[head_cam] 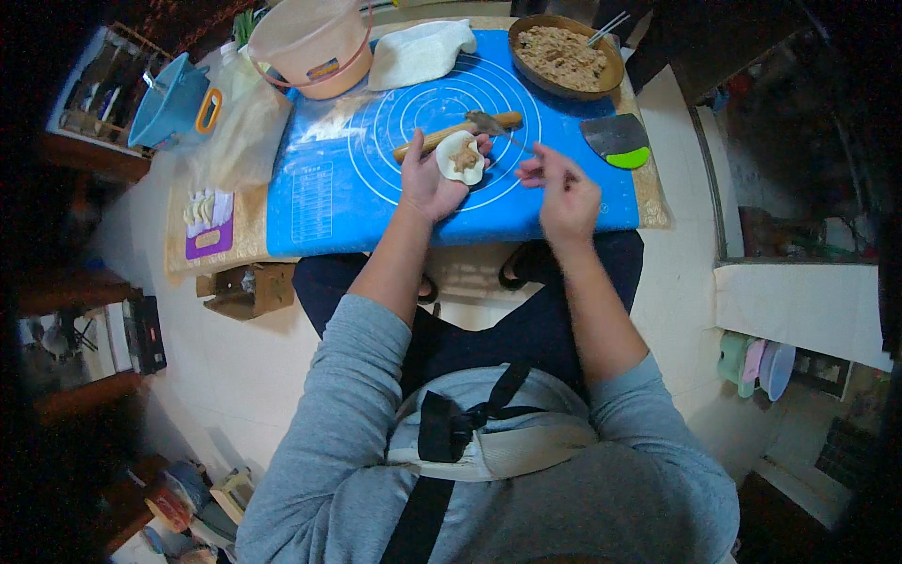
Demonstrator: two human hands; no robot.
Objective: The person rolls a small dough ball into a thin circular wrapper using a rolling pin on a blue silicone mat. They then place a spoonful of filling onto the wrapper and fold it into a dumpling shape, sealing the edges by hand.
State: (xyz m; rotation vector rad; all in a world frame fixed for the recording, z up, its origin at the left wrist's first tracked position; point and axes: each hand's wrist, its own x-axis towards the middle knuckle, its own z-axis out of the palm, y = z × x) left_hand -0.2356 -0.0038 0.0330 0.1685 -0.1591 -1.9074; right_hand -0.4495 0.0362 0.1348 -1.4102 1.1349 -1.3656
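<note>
My left hand (437, 180), palm up, holds a round dumpling wrapper (451, 149) with a lump of meat filling (464, 156) on it. To its right, my right hand (564, 187) grips the thin handle of a metal spoon (487, 123), whose bowl is over the rolling pin. The wooden rolling pin (430, 143) lies slantwise on the blue silicone mat (366, 229), partly behind my left hand and the spoon. A brown bowl (520, 69) of filling with metal utensils in it stands at the back right.
A dark scraper with a green edge (627, 158) lies right. At the back are a white cloth (421, 56) and a pink bucket (310, 42). Left are a plastic bag (246, 134), a blue basket (165, 106) and a purple board (224, 236) bearing several dumplings (200, 209).
</note>
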